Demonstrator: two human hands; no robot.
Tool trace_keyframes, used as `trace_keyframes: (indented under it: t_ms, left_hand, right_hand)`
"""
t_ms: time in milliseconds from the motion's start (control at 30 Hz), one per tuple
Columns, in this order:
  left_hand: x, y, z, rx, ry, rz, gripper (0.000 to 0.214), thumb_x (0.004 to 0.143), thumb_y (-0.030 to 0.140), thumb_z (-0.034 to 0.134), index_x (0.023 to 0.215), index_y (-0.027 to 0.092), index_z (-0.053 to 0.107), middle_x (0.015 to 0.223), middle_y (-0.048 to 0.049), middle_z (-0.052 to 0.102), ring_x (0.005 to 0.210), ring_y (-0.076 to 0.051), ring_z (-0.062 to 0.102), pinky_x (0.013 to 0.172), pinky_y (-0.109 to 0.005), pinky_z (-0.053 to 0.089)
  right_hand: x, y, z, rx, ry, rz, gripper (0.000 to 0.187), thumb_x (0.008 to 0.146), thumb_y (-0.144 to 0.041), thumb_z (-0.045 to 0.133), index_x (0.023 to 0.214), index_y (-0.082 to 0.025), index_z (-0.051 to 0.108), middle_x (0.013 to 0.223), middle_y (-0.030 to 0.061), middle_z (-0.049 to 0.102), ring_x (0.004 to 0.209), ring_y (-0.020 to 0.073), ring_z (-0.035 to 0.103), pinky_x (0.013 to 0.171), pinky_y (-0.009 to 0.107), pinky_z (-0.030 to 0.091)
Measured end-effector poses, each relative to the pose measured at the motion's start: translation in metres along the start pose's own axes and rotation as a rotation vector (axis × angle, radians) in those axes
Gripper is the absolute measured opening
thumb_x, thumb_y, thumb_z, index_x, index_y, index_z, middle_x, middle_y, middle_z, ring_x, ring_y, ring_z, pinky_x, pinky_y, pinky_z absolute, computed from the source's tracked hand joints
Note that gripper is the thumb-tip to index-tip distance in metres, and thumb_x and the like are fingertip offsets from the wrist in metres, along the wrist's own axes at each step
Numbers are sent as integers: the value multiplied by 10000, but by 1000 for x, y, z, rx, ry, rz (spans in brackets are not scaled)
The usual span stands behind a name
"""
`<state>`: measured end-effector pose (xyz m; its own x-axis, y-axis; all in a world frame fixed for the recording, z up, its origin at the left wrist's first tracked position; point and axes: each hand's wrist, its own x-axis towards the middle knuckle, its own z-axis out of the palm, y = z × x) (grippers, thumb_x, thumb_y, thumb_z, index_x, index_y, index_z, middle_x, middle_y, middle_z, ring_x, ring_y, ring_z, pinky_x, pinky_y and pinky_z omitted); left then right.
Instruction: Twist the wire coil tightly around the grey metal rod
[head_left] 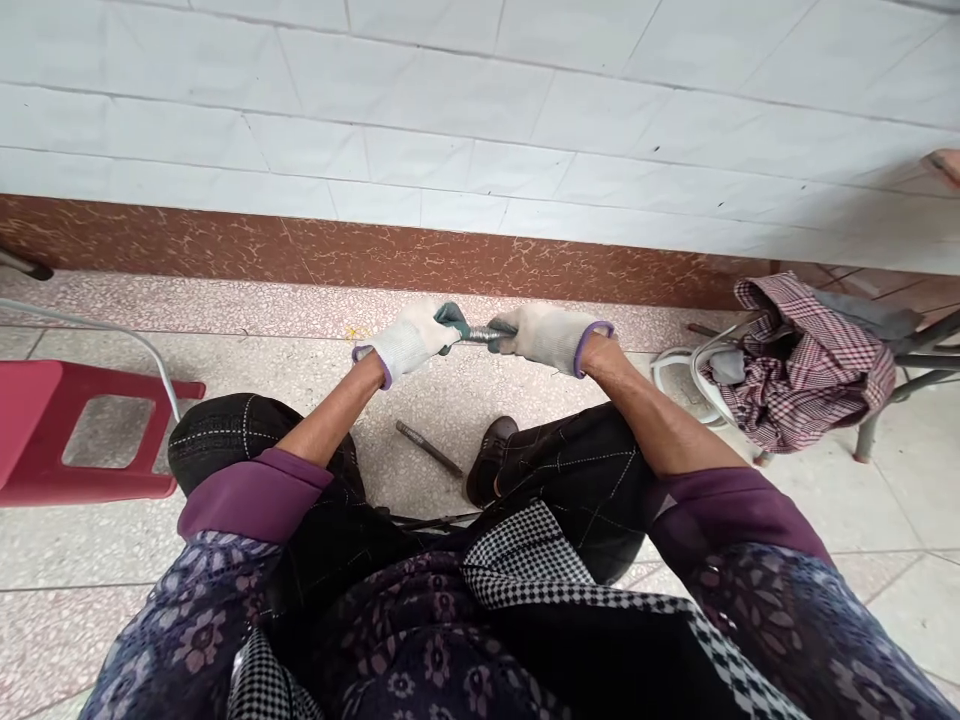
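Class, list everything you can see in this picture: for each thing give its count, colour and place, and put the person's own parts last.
Rod: 1, grey metal, gripped between both hands.
Second rod: 1, dark, on the floor by the shoe.
Stool: 1, red, far left.
Checked cloth: 1, red and white, on a chair, right.
Wall tiles: many, white, above a brown skirting.
Floor: 1, pale speckled.
Shoe: 1, dark, centre.
Left hand: 1, white glove, on the rod.
Right hand: 1, white glove, on the rod.
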<state>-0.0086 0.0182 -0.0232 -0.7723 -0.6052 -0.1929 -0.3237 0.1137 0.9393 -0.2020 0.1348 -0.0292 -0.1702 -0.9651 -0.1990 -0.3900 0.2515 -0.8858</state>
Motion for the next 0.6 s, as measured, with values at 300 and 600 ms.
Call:
trace_keyframes:
  t_ms: [300, 600]
  left_hand:
    - [13, -7, 20, -474, -12, -64, 107, 885, 133, 560, 804, 199, 585, 479, 85, 407, 325, -44, 239, 353, -254, 124]
    - [-4, 8, 8, -397, -71, 94, 252, 807, 131, 680, 1058, 154, 684, 491, 95, 460, 362, -37, 297, 381, -219, 173]
  right_hand:
    - [5, -31, 3, -308, 194, -40, 115, 888, -262, 665, 813, -179, 636, 650, -2, 538, 527, 102, 434, 453, 258, 327]
    - [-14, -25, -13, 316, -329, -22, 421, 867, -558, 709, 849, -143, 645, 600, -6, 579, 360, 82, 441, 302, 224, 350]
